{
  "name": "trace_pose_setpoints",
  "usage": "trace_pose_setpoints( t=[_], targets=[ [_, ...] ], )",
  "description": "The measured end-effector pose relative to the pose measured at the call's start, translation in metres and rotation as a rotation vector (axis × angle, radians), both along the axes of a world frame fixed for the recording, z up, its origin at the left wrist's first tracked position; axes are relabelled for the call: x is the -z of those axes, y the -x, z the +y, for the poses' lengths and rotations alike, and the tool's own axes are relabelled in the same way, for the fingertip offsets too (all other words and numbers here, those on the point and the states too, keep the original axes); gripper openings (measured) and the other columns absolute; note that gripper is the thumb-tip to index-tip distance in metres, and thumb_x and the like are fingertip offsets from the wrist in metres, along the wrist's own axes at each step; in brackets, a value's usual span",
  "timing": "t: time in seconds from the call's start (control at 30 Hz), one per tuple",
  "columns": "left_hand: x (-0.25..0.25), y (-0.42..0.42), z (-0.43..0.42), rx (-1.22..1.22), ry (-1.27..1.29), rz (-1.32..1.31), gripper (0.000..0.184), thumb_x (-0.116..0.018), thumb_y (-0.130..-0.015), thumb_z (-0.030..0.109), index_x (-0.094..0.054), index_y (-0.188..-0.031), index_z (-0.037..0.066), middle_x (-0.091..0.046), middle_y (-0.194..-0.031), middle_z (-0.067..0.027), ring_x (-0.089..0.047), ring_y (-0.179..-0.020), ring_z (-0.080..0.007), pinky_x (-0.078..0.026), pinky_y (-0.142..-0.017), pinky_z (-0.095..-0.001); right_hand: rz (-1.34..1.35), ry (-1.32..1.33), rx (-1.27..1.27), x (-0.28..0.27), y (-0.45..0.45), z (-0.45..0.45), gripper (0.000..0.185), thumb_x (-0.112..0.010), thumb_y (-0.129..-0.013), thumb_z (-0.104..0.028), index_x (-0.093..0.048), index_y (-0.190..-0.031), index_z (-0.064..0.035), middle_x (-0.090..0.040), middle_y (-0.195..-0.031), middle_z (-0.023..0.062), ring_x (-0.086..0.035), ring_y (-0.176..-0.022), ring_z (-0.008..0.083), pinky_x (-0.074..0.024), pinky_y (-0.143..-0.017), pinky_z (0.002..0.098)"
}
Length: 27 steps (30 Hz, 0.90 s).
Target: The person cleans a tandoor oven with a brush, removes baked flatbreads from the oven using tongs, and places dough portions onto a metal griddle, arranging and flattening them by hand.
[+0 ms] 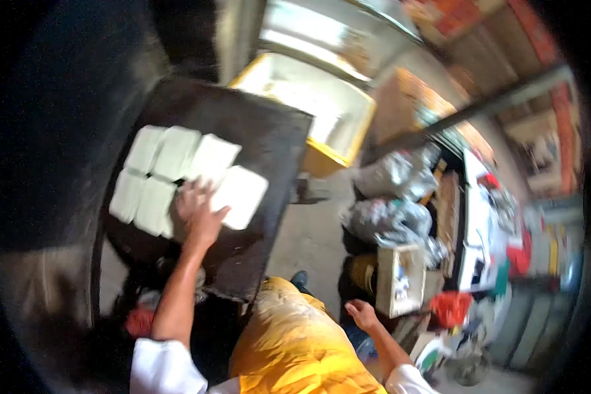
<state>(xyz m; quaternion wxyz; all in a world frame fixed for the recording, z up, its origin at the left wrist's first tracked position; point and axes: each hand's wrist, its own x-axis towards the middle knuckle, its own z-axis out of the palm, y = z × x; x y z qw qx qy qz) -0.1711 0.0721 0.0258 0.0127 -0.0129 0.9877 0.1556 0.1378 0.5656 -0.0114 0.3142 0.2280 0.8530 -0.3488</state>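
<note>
Several white, flat rectangular pieces (pixel 177 152) lie in two rows on a dark tabletop (pixel 262 125). What they are made of I cannot tell. My left hand (pixel 200 209) reaches over the lower row with its fingers spread, against the pieces, covering part of them. Just right of its fingertips lies one squarish white piece (pixel 243 197), slightly turned from the others. My right hand (pixel 362 314) hangs low at my right side, a bit blurred, its fingers loosely apart and nothing seen in it. It is nearest a small white box (pixel 400 281).
Behind the table stands a large white bin with a yellow rim (pixel 368 125). Grey plastic bags (pixel 387 220), a red bag (pixel 450 308) and a cardboard box (pixel 397 105) crowd the right. A strip of grey floor (pixel 322 230) separates them from the table.
</note>
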Motion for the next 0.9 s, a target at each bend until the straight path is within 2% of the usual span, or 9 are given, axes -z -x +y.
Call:
trace_pose_setpoints(
  t=[0.13, 0.23, 0.33, 0.43, 0.63, 0.67, 0.73, 0.8, 0.9],
  targets=[
    [-0.014, -0.059, 0.034, 0.116, -0.523, -0.018, 0.055, -0.067, -0.095, 0.019, -0.048, -0.144, 0.005, -0.051, -0.143, -0.0204, -0.049, -0.131, -0.0385, -0.043, -0.106, -0.0449, 0.062, -0.058, -0.064, 0.001, -0.012, -0.003, 0.026, -0.069, -0.093, -0.019, -0.067, -0.107, 0.0020, -0.073, -0.092, 0.0149, -0.068, -0.083, 0.0196, -0.0546, -0.075, 0.0347],
    [-0.014, -0.125, 0.069, 0.220, -0.731, -0.102, 0.024, -0.062, -0.096, 0.013, -0.065, -0.117, 0.001, -0.069, -0.106, -0.0173, -0.066, -0.099, -0.0329, -0.053, -0.088, -0.0404, 0.089, -0.079, -0.035, 0.026, -0.039, 0.011, 0.022, -0.071, -0.091, -0.017, -0.069, -0.103, 0.0009, -0.072, -0.087, 0.0147, -0.067, -0.078, 0.0191, -0.0544, -0.073, 0.0350],
    [0.012, -0.206, 0.100, -0.120, -0.974, -0.535, 0.016, -0.060, -0.098, 0.013, -0.068, -0.095, -0.001, -0.070, -0.080, -0.0125, -0.068, -0.076, -0.0243, -0.054, -0.073, -0.0368, 0.045, -0.026, -0.095, 0.032, -0.050, 0.025, 0.020, -0.072, -0.090, -0.017, -0.070, -0.098, 0.0008, -0.071, -0.082, 0.0157, -0.066, -0.075, 0.0195, -0.0543, -0.072, 0.0351],
    [0.015, -0.265, 0.126, -0.030, -0.849, -0.344, 0.019, -0.060, -0.099, 0.016, -0.065, -0.095, -0.002, -0.066, -0.074, -0.0117, -0.063, -0.069, -0.0169, -0.051, -0.067, -0.0343, -0.034, -0.014, -0.097, 0.001, -0.044, 0.033, 0.028, -0.071, -0.091, -0.026, -0.072, -0.093, 0.0016, -0.071, -0.078, 0.0160, -0.067, -0.073, 0.0205, -0.0538, -0.072, 0.0355],
    [0.015, -0.388, 0.136, -0.493, -0.879, -0.440, 0.037, -0.054, -0.103, 0.035, -0.063, -0.095, 0.000, -0.064, -0.076, -0.0126, -0.061, -0.071, -0.0244, -0.048, -0.070, -0.0387, -0.021, 0.191, -0.019, 0.072, -0.085, 0.109, 0.045, -0.062, -0.098, -0.039, -0.067, -0.083, 0.0030, -0.064, -0.071, 0.0054, -0.063, -0.072, 0.0137, -0.0514, -0.066, 0.0314],
    [0.041, -0.424, 0.137, -0.531, -0.855, -0.239, 0.037, -0.055, -0.102, 0.037, -0.062, -0.096, 0.001, -0.063, -0.073, -0.0102, -0.061, -0.069, -0.0241, -0.048, -0.069, -0.0385, -0.022, 0.191, -0.086, 0.077, -0.091, 0.127, 0.046, -0.064, -0.097, -0.041, -0.067, -0.085, 0.0035, -0.065, -0.073, 0.0061, -0.063, -0.070, 0.0140, -0.0520, -0.066, 0.0321],
    [0.076, -0.494, 0.131, -0.757, -0.852, -0.352, 0.038, -0.056, -0.101, 0.040, -0.061, -0.099, 0.003, -0.063, -0.075, -0.0094, -0.062, -0.072, -0.0245, -0.048, -0.069, -0.0390, -0.012, 0.201, -0.049, 0.093, -0.105, 0.154, 0.048, -0.065, -0.096, -0.043, -0.068, -0.086, 0.0045, -0.068, -0.076, 0.0088, -0.066, -0.071, 0.0166, -0.0530, -0.066, 0.0337],
    [0.082, -0.552, 0.131, -1.074, -0.964, -0.591, 0.042, -0.059, -0.099, 0.043, -0.061, -0.101, 0.001, -0.063, -0.078, -0.0118, -0.063, -0.076, -0.0276, -0.049, -0.072, -0.0416, -0.101, 0.009, -0.559, 0.085, -0.096, 0.175, 0.048, -0.068, -0.094, -0.040, -0.068, -0.093, 0.0074, -0.071, -0.081, 0.0119, -0.069, -0.072, 0.0191, -0.0542, -0.067, 0.0348],
    [0.100, -0.657, 0.118, -1.110, -0.741, -0.725, 0.043, -0.062, -0.097, 0.041, -0.064, -0.108, -0.001, -0.068, -0.086, -0.0157, -0.064, -0.081, -0.0317, -0.051, -0.075, -0.0444, -0.078, -0.061, -0.443, 0.101, -0.098, 0.175, 0.045, -0.070, -0.094, -0.035, -0.067, -0.103, 0.0088, -0.072, -0.085, 0.0126, -0.070, -0.074, 0.0216, -0.0550, -0.068, 0.0358]
  ],
)
